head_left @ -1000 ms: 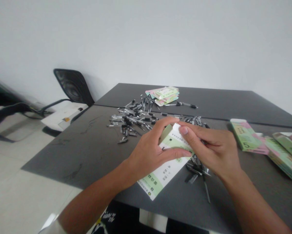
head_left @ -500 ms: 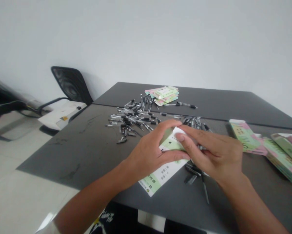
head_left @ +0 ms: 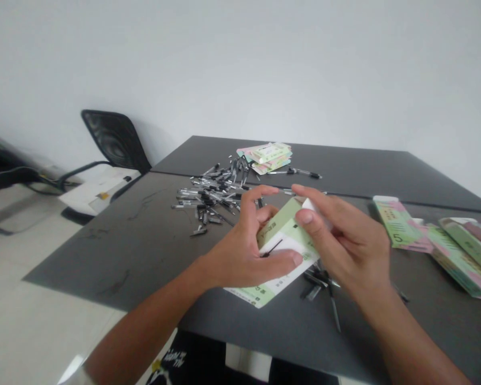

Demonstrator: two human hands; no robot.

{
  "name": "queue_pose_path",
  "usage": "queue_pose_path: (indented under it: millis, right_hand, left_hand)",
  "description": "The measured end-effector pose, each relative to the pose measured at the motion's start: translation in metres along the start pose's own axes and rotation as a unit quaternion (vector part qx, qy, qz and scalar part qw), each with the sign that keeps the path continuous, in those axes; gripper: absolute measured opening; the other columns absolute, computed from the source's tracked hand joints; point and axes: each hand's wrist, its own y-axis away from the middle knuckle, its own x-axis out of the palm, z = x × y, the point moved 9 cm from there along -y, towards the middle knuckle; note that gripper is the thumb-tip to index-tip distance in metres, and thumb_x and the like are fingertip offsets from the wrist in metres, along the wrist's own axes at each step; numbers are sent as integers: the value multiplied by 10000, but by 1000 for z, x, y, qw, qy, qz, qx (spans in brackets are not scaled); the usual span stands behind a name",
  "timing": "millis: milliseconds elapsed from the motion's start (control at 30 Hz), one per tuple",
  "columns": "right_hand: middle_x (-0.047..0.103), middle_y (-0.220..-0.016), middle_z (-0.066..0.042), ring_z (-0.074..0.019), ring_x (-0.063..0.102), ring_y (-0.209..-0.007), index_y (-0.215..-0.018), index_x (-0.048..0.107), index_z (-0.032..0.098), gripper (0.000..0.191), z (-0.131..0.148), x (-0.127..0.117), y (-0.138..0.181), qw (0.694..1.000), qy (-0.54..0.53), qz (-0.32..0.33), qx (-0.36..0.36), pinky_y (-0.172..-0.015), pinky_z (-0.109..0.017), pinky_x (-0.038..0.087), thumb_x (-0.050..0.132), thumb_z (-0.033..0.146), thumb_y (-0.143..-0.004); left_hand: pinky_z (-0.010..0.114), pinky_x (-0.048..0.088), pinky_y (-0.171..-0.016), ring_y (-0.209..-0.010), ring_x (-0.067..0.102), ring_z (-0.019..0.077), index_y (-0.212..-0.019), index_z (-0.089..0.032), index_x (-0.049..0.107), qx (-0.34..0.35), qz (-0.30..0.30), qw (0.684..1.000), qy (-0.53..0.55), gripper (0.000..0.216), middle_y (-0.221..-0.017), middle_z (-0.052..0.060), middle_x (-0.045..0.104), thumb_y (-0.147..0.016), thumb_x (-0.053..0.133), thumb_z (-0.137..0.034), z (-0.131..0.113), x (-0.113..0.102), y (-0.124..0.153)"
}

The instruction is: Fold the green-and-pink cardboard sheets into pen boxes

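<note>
Above the near part of the dark table (head_left: 104,256), I've got a printed box (head_left: 286,235) tilted between both hands: left hand (head_left: 248,246) curled partway round its body, thumb across the face, likely steadying it; right hand (head_left: 346,240) pinching the white end flap (head_left: 309,205), presumably for finer control. Loose pens (head_left: 212,195) lie beyond.

Open room on the counter (head_left: 104,246) extends left of the left hand (head_left: 244,256) and, past the right hand (head_left: 344,240), over the far right section toward the wall (head_left: 344,75). Obstructions beyond the left hand are the loose heap of pens (head_left: 205,198) and, behind it, the stacked cartons (head_left: 271,153). The green-and-white box (head_left: 281,220) fills the space between the hands, nearer pens (head_left: 314,278) lie beside the right hand, and flat-lying cartons (head_left: 401,222) limit passage farther right.
</note>
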Motion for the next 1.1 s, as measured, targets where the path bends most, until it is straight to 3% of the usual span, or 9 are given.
queue_pose_path:
  millis: [67,167,267,333,533,633,733,833,1100]
  right_hand:
    - [829,-1098,-20,-170,731,-791,-1414,762,378,354,-5,-10,1,999,-6,-38,21,-670,-301,574,684,320,-1074]
    - [840,-1091,-22,-190,755,-824,-1394,777,399,343,-5,-15,3,998,-16,-66,13,-682,-323,594,690,328,-1069]
    - [851,-1111,-22,-204,780,-855,-1389,777,420,349,-2,-16,6,996,-22,-82,-12,-722,-345,629,696,317,-1065]
    - [858,-1143,-23,-211,796,-886,-1401,767,433,366,0,-17,8,995,-25,-90,-29,-754,-356,649,690,304,-1067]
    - [847,-1263,-50,-220,846,-846,-1606,582,406,518,-2,-11,6,996,-71,-47,2,-623,-319,677,624,308,-1099]
    - [840,-1286,-22,-204,853,-879,-1550,641,410,495,2,-14,5,996,-70,-50,-25,-658,-287,691,662,270,-1076]
    - [831,-1309,6,-186,849,-903,-1516,668,434,534,9,-16,5,996,-44,-49,-67,-759,-278,701,753,254,-1022]
    - [834,-1302,17,-162,842,-848,-1525,657,444,608,12,-17,3,995,-28,-44,-84,-723,-242,685,830,265,-970]
    - [811,-1347,32,-164,848,-921,-1528,650,455,625,11,-15,2,995,-43,-28,-83,-779,-247,692,824,227,-973]
  left_hand:
    - [296,621,-677,-873,769,209,-1481,-372,385,-76,37,993,84,780,-1254,72,730,-878,879,-336,16,2,-1]
    - [300,607,-615,-816,789,243,-1317,-303,634,-165,110,963,183,612,-1120,87,792,-827,900,-555,34,13,1]
    - [368,648,-677,-926,832,323,-1259,-251,727,-190,202,932,235,565,-1096,148,829,-886,810,-668,29,31,5]
    - [383,657,-699,-940,841,331,-1252,-229,745,-184,235,927,227,580,-1142,183,832,-934,736,-713,21,37,6]
    - [270,572,-623,-754,774,214,-1145,-170,793,-203,241,920,232,783,-1031,160,825,-856,669,-887,30,37,9]
    - [253,549,-617,-728,739,195,-1128,-111,783,-210,236,908,276,908,-1011,176,809,-801,654,-949,40,39,9]
    - [288,578,-685,-727,729,194,-1133,-91,774,-218,237,900,293,904,-1040,194,807,-818,659,-931,44,41,11]
    - [316,595,-717,-725,740,202,-1188,-105,763,-224,232,895,308,889,-1078,193,810,-808,699,-907,43,41,12]
    - [310,613,-689,-738,769,217,-1267,-123,744,-237,224,878,350,878,-1079,179,806,-815,727,-876,48,42,13]
